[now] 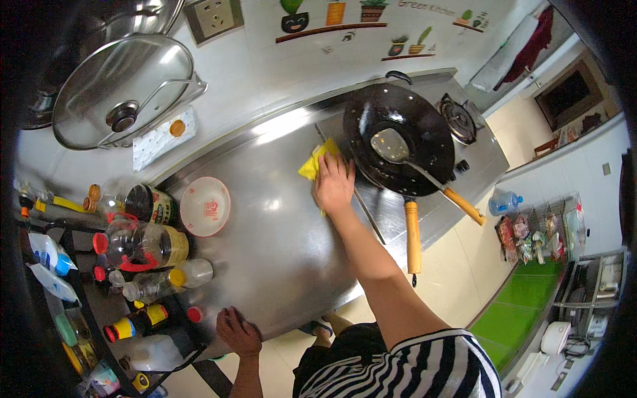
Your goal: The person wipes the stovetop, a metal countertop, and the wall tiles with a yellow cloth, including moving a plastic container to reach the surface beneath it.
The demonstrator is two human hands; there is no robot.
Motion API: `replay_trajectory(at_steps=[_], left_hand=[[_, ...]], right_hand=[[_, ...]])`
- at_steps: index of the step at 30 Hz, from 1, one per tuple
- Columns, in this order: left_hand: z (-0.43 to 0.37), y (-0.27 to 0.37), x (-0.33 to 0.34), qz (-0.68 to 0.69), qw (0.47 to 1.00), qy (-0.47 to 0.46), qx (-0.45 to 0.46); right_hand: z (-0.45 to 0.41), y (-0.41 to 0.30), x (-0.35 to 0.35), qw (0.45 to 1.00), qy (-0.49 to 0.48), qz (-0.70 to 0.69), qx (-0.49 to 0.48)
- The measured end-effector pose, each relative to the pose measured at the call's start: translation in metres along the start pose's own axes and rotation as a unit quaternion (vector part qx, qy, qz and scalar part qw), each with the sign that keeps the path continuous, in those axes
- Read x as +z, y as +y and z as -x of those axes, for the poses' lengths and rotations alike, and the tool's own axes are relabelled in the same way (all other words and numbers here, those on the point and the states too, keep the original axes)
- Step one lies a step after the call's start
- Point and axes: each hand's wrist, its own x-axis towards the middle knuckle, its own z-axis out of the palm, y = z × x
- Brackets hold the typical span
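Observation:
My right hand (334, 183) presses a yellow cloth (312, 165) onto the stainless steel counter (268, 248), just left of a black wok (358, 109). In the wok lies a metal spatula (390, 145), its wooden handle reaching over the rim. My left hand (239, 331) rests near the counter's front edge with nothing seen in it, beside a red bottle cap (195, 314). A white bowl with a red rim (205, 206) stands at the counter's left, next to dark sauce bottles.
Several bottles, among them a large one with a red handle (144, 244), crowd the left side. A glass pot lid (149, 64) leans in a wall rack above. The wok's wooden handle (412, 239) sticks out past the front edge. A gas burner (458, 119) is at the far right.

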Motion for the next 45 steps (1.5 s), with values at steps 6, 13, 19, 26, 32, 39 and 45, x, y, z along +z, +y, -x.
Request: replay_trajectory(at_steps=[6,13,19,26,32,39,45], left_hand=[[-0.002,0.000,0.001,0.013,1.000,0.006,-0.022],[-0.007,0.006,-0.003,0.048,0.998,0.038,-0.017],[-0.011,0.010,-0.010,0.027,0.999,0.005,-0.043],[-0.002,0.001,-0.006,0.021,1.000,-0.006,-0.001],[0.002,-0.002,-0.004,0.036,0.998,-0.048,-0.005],[-0.009,0.004,-0.017,0.000,0.996,-0.081,-0.030],[-0.008,0.004,-0.007,0.022,0.998,-0.052,-0.024]], right_hand=[[0.114,0.031,-0.061,1.000,-0.012,0.009,-0.005],[0.213,0.032,-0.110,1.000,0.003,-0.002,0.006],[0.197,-0.060,-0.081,0.991,-0.041,-0.076,-0.098],[0.077,-0.112,-0.012,0.987,-0.019,-0.109,-0.114],[-0.041,-0.098,0.035,0.996,-0.007,-0.074,-0.058],[-0.110,-0.073,0.056,0.856,0.125,-0.431,0.255],[-0.191,-0.120,0.070,0.636,0.200,-0.659,0.348]])
